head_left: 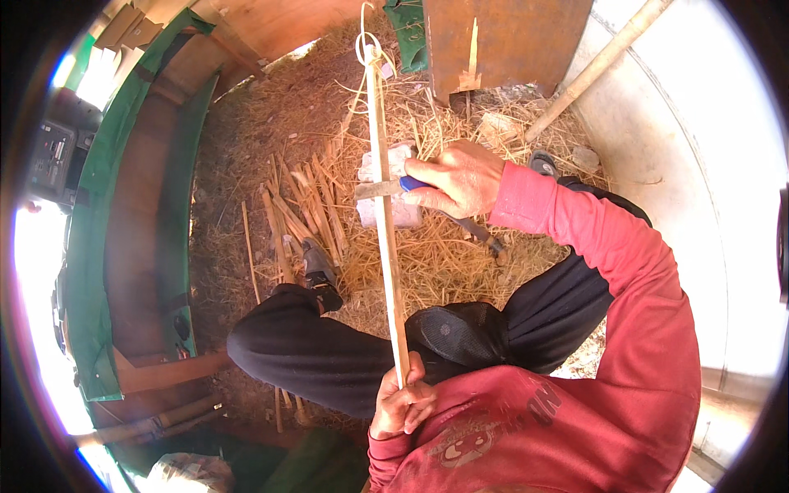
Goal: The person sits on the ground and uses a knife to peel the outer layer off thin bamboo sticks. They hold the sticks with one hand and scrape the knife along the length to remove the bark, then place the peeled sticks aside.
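My left hand (403, 401) is closed round the lower end of a long pale bamboo strip (385, 255), close to my body. The strip slants up and away from me, and thin curled shavings (362, 49) hang at its far end. My right hand (460, 177) grips a knife (413, 183) by its blue handle. The knife's blade (376, 190) lies across the strip, over a whitish block (403, 215) on the ground. Where exactly the blade's edge meets the strip is too small to tell.
Split wood pieces (308, 209) lie left of the block, amid straw and shavings (386, 279). A dark blade-like tool (481, 234) rests right of the block. Farther off stand a brown wooden panel (509, 49) and a leaning pole (600, 70). A green-edged frame (94, 271) stands left.
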### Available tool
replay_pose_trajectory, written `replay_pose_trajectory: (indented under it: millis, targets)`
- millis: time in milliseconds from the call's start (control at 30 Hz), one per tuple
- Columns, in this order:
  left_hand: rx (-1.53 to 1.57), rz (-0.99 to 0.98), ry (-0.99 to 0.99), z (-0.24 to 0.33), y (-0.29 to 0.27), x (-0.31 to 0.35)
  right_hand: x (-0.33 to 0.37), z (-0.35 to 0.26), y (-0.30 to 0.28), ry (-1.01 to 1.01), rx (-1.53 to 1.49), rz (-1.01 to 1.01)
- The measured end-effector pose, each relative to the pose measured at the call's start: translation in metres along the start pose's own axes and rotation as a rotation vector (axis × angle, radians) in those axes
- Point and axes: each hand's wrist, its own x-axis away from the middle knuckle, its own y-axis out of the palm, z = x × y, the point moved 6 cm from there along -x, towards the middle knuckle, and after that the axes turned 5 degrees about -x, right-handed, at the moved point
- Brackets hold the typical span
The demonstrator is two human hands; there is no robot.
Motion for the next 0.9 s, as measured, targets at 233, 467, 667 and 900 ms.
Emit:
replay_pose_trajectory:
  millis: [233, 467, 667, 900]
  targets:
    - [-0.174, 0.142, -0.01, -0.002, -0.001, 0.008, -0.003, 0.001, 0.011, -0.064, 0.155, 0.042]
    - [-0.228, 0.223, -0.053, -0.013, -0.007, 0.006, -0.01, 0.105, -0.011, 0.433, 0.283, -0.097]
    - [-0.231, 0.227, -0.037, 0.002, -0.009, 0.0, -0.004, 0.036, 0.004, 0.127, -0.001, -0.163]
    - [-0.343, 0.204, 0.033, 0.004, 0.004, 0.0, -0.004, 0.013, 0.012, -0.056, 0.083, -0.051]
